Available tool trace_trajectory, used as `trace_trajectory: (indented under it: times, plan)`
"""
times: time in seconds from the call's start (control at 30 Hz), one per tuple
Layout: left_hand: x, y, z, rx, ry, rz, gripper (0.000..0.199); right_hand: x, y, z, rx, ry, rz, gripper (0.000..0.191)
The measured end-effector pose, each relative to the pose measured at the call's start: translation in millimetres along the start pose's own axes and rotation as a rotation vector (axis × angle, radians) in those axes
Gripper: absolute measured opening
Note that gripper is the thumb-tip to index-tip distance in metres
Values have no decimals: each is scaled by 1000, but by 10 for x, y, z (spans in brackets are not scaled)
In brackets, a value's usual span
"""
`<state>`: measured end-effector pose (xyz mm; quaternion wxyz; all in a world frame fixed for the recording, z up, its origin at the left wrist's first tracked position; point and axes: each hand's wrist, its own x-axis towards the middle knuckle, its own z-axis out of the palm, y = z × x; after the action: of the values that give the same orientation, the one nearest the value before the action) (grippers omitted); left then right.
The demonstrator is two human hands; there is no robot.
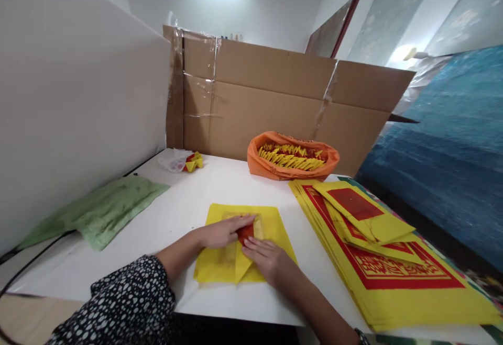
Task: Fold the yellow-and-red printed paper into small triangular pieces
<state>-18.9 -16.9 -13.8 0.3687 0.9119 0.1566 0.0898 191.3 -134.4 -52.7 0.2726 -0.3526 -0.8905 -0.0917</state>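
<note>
A small folded piece of yellow and red paper (242, 267) lies on a flat stack of yellow paper sheets (285, 224) in front of me. My left hand (223, 231) rests across its upper left part, with fingers stretched out flat and the tips near the red patch. From the lower right, my right hand (271, 261) presses on the folded paper with its fingers laid out flat; its thumb is hidden. Between the two hands the red part shows, and a yellow corner points toward me.
An orange bag (255, 164) packed with folded yellow and red papers stands at the back. Large yellow sheets with red print (412, 303) are piled at right. A green cloth (118, 203) lies at left, near a clear plastic bag (172, 162). Cardboard (267, 93) walls the back.
</note>
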Motion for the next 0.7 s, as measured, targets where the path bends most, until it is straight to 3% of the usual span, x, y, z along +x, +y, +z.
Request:
trace_trajectory:
  times: [0.1, 0.27, 0.47, 0.7]
  plan:
    - [18, 16, -46, -28, 8, -2, 65, -15, -49, -47, -22, -44, 20, 40]
    - [108, 74, -86, 206, -57, 17, 55, 54, -149, -154, 17, -59, -13, 37]
    - [280, 131, -210, 268, -212, -66, 70, 55, -231, -180, 45, -62, 19, 34]
    - [302, 75, -223, 249, -202, -42, 77, 117, -287, -273, 111, -96, 101, 30]
